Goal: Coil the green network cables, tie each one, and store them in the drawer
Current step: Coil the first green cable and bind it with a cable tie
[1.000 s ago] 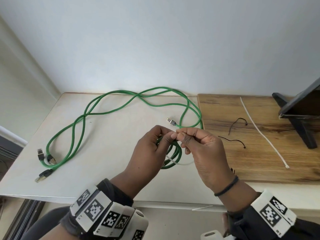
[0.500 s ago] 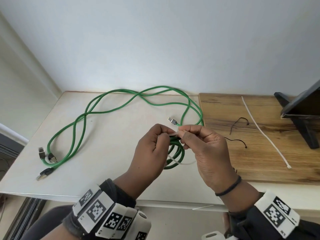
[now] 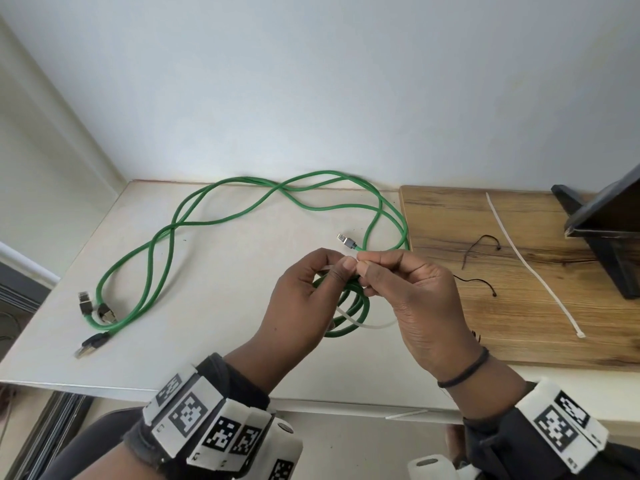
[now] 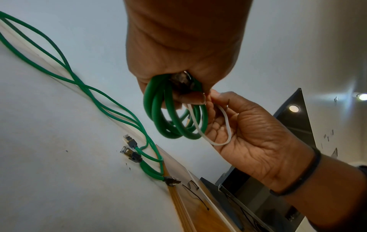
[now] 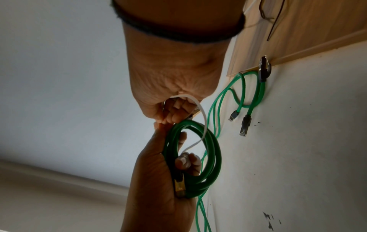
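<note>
My left hand (image 3: pixel 311 299) grips a small coil of green network cable (image 3: pixel 356 313) above the white table; in the left wrist view the coil (image 4: pixel 172 114) hangs from its curled fingers. A white zip tie (image 3: pixel 367 324) loops through the coil (image 5: pixel 208 161). My right hand (image 3: pixel 408 289) pinches the zip tie (image 4: pixel 222 125) beside my left thumb, at the top of the coil. In the right wrist view the zip tie (image 5: pixel 200 119) curves from my right fingers down into the coil. Long loose green cables (image 3: pixel 194 230) lie spread over the table, plugs (image 3: pixel 91 306) at the left.
A wooden board (image 3: pixel 519 271) covers the table's right part, with a long white zip tie (image 3: pixel 533 268) and thin black ties (image 3: pixel 479 247) on it. A dark stand (image 3: pixel 609 230) sits at the far right. The wall runs close behind the table (image 3: pixel 207 341).
Both hands stay joined over the coil, with small finger shifts at the zip tie. The loose cables have not moved.
</note>
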Demonstrator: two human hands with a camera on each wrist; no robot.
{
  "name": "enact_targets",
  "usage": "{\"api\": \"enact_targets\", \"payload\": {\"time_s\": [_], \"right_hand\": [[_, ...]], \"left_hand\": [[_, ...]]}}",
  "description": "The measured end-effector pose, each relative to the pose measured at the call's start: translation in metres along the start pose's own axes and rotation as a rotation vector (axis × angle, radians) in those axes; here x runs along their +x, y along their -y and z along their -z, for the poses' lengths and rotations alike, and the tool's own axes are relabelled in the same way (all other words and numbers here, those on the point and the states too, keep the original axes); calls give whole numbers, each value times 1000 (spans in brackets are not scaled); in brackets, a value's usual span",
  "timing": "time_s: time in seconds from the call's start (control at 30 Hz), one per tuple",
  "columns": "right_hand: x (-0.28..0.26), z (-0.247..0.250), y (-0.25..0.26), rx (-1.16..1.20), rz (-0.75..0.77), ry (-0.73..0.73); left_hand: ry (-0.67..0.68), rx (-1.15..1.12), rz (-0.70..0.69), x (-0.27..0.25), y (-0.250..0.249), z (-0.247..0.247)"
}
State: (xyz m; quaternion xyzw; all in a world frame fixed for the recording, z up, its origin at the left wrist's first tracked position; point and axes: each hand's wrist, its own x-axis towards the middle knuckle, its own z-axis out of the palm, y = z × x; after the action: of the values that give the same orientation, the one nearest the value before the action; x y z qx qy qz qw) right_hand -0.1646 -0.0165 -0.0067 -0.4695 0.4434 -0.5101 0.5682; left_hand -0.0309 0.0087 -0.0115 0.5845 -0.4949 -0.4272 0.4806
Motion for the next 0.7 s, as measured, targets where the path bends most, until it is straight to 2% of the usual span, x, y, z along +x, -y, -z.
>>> {"api": "enact_targets", "payload": {"time_s": [0.13,0.3,0.5,0.7], "right_hand": [[-1,1,2,-8,8,-18],[0,1,1,33,-8,-61],[6,3,4,238,-61,-84],[9,4,8,320,-66,-100]], "left_hand": [[-1,46,9,-2,2,-4],[-20,-89,79,-2,0,-2],[-60,-95,112,1,0,-1],[-108,-67,45,-2,1,-1]]}}
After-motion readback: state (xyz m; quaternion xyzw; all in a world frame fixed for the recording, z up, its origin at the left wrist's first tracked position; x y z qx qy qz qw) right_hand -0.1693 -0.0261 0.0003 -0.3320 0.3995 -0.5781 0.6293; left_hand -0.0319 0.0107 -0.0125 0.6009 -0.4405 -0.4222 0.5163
